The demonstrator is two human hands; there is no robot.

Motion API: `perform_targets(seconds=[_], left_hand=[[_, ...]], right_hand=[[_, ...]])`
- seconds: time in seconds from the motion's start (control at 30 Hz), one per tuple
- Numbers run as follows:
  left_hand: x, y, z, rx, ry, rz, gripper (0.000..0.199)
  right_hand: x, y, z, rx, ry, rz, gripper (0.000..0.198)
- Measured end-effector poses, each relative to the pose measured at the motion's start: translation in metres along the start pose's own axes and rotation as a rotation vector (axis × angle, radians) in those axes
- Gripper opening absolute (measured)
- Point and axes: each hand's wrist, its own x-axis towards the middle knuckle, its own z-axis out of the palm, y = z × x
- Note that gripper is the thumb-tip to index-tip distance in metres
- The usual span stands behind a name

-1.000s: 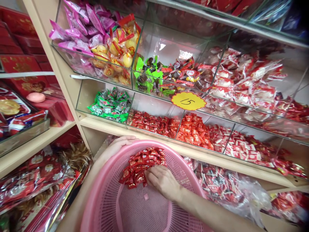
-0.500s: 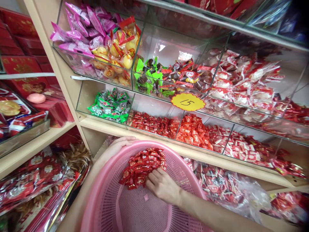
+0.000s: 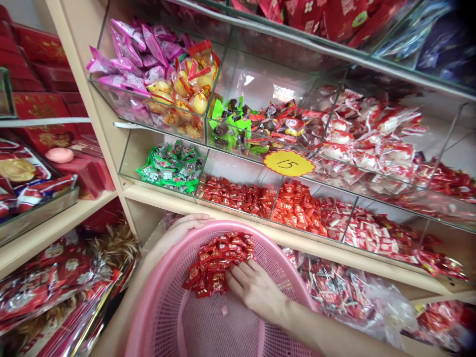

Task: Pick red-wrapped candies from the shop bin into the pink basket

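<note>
A pink plastic basket (image 3: 286, 263) with mesh sides is tilted against the shelf front. My left hand (image 3: 186, 225) grips its far left rim, fingers over the edge. Inside, a heap of red-wrapped candies (image 3: 219, 258) lies against the far wall. My right hand (image 3: 253, 285) reaches into the basket, its curled fingers pressed into the right side of the heap. The fingertips are hidden among the candies, so how many it grasps does not show. A small pale pink square (image 3: 224, 311) lies on the basket floor.
Above the basket, clear bins hold green-wrapped candies (image 3: 171, 166), dark red candies (image 3: 230, 193) and orange-red candies (image 3: 297, 206). A yellow price tag (image 3: 289, 163) reading 15 hangs from the upper bin. Bagged candies (image 3: 338, 287) lie below the shelf at right; red packages (image 3: 55, 263) at left.
The view has tipped slightly, so the shelves sit a little lower. My right hand's fingers have spread a little at the heap; my left hand stays on the rim.
</note>
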Motion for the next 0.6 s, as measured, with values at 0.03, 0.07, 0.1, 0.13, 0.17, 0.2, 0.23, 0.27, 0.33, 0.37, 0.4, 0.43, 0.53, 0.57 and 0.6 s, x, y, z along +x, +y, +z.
perform_targets(seconds=[0.03, 0.07, 0.1, 0.13, 0.17, 0.2, 0.23, 0.27, 0.33, 0.37, 0.4, 0.43, 0.53, 0.57, 0.6], left_hand=[[0.001, -0.001, 0.000, 0.005, -0.015, -0.008, 0.033], [0.002, -0.003, 0.000, 0.001, -0.034, -0.018, 0.034], [0.003, -0.003, 0.000, -0.008, -0.054, -0.030, 0.035], [0.004, -0.004, 0.000, -0.024, -0.074, -0.039, 0.036], [0.004, -0.004, 0.000, -0.042, -0.087, -0.046, 0.036], [0.005, -0.004, 0.000, -0.057, -0.093, -0.052, 0.036], [0.005, -0.004, 0.001, -0.068, -0.093, -0.055, 0.036], [0.005, -0.005, 0.000, -0.072, -0.089, -0.055, 0.037], [0.005, -0.005, 0.000, -0.053, -0.087, -0.037, 0.037], [0.005, -0.005, -0.001, -0.036, -0.089, -0.024, 0.037], [0.005, -0.006, -0.002, -0.020, -0.091, -0.013, 0.037], [0.005, -0.007, -0.003, -0.009, -0.093, -0.007, 0.037], [0.007, -0.010, -0.005, -0.033, -0.115, -0.015, 0.038], [0.008, -0.011, -0.005, -0.056, -0.133, -0.016, 0.039], [0.008, -0.012, -0.005, -0.078, -0.150, -0.015, 0.040]], right_hand=[[0.006, 0.006, -0.008, -0.008, 0.038, 0.003, 0.017], [0.015, 0.014, -0.016, -0.017, 0.073, 0.012, 0.018], [0.025, 0.024, -0.024, -0.028, 0.099, 0.027, 0.019], [0.036, 0.035, -0.031, -0.034, 0.119, 0.049, 0.019], [0.048, 0.047, -0.037, -0.036, 0.113, 0.082, 0.019], [0.061, 0.060, -0.042, -0.039, 0.091, 0.123, 0.019], [0.074, 0.073, -0.045, -0.048, 0.057, 0.181, 0.020], [0.086, 0.087, -0.046, -0.054, 0.002, 0.248, 0.019], [0.108, 0.114, -0.042, -0.057, -0.109, 0.427, 0.020], [0.117, 0.126, -0.037, -0.041, -0.159, 0.530, 0.023], [0.125, 0.138, -0.031, -0.020, -0.208, 0.634, 0.026], [0.131, 0.148, -0.024, -0.008, -0.237, 0.700, 0.028], [0.144, 0.168, -0.003, 0.020, -0.281, 0.830, 0.030], [0.148, 0.171, 0.003, 0.029, -0.291, 0.863, 0.031], [0.151, 0.173, 0.009, 0.037, -0.299, 0.897, 0.031]])
